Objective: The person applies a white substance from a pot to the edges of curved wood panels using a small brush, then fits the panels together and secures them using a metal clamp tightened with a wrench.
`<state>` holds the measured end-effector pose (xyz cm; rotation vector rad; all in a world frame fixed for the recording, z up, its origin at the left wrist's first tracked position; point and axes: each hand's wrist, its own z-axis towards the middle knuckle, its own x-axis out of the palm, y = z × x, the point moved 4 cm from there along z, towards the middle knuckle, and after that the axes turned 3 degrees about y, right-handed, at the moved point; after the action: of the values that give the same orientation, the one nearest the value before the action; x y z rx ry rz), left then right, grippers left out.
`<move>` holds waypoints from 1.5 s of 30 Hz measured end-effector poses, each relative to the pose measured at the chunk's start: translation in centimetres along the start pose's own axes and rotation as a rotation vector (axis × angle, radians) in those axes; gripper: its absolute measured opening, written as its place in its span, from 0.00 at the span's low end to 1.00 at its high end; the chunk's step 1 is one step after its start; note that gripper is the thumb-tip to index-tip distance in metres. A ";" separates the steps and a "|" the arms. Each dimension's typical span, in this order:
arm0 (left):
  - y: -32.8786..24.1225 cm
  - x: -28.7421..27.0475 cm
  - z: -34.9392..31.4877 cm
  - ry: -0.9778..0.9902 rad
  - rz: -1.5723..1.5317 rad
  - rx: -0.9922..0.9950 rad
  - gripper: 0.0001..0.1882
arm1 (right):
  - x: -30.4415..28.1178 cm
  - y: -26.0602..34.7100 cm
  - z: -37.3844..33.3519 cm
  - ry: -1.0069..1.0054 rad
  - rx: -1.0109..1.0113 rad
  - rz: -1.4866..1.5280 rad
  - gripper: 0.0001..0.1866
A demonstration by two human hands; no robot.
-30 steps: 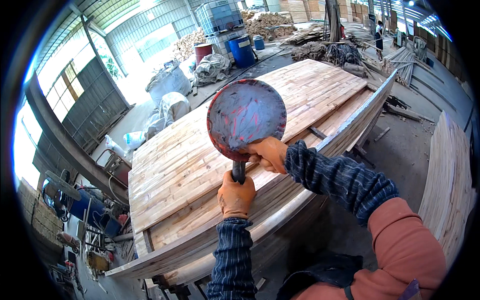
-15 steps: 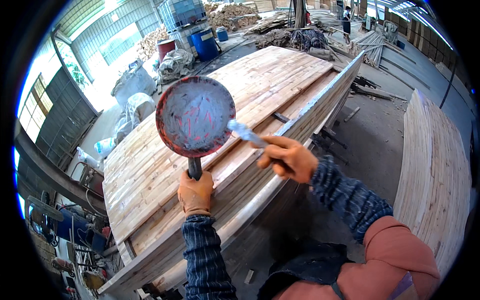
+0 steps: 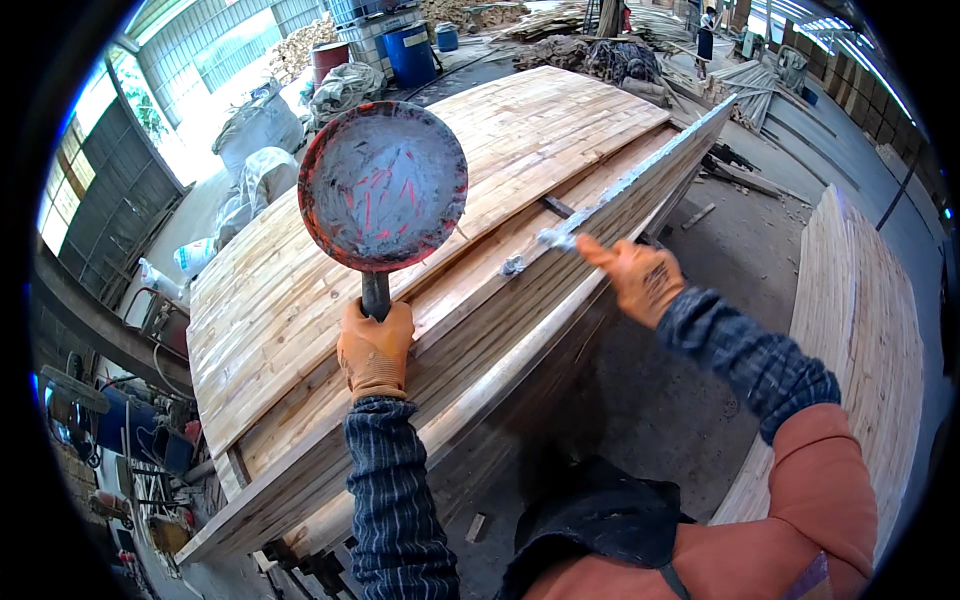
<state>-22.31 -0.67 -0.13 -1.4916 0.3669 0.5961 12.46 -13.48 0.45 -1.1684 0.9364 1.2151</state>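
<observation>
Left hand (image 3: 376,350), gloved in orange: grip closed round the black handle of a shallow round pan (image 3: 385,185), red at the rim and smeared inside with grey paste, held up above the wooden panel (image 3: 540,130). Right hand (image 3: 640,280), likewise gloved: grip closed on a slim tool (image 3: 558,240) whose working end is coated in paste; its fingers hide most of the shaft. Principal change: half a second ago the tool stood beside the right rim of the pan, and half a second before that the right hand was at the pan itself; now it is well apart from the pan, to the right, with its coated end at the raised board edge (image 3: 650,170). Whether it touches the wood cannot be told. A lump of paste (image 3: 512,266) sits on the edge, just left of the tool; a pale coated stretch runs from the tool toward the far right end, while the near left length looks bare. Judged meaning: the work has passed from loading the tool to laying paste along the edge, with coverage partial. Also listed: stacked boards (image 3: 860,340), right; blue drum (image 3: 410,55), far left.
</observation>
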 end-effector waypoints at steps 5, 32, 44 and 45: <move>0.1 -0.3 0.1 -0.017 0.051 0.024 0.23 | -2.4 -1.4 -0.2 -0.103 -0.015 0.086 0.33; -0.7 -0.6 0.2 -0.062 0.086 0.071 0.18 | -1.4 0.1 0.7 0.047 0.060 0.127 0.34; -0.4 -0.4 0.5 -0.051 0.072 0.053 0.18 | 0.2 4.8 -2.4 -0.123 -0.045 0.393 0.32; -0.4 -0.4 0.5 -0.071 0.074 0.067 0.15 | -0.2 4.7 -2.7 -0.149 -0.063 0.415 0.31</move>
<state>-22.49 -0.25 0.49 -1.3943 0.3852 0.6876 7.92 -16.27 -0.57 -0.9415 1.0651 1.6505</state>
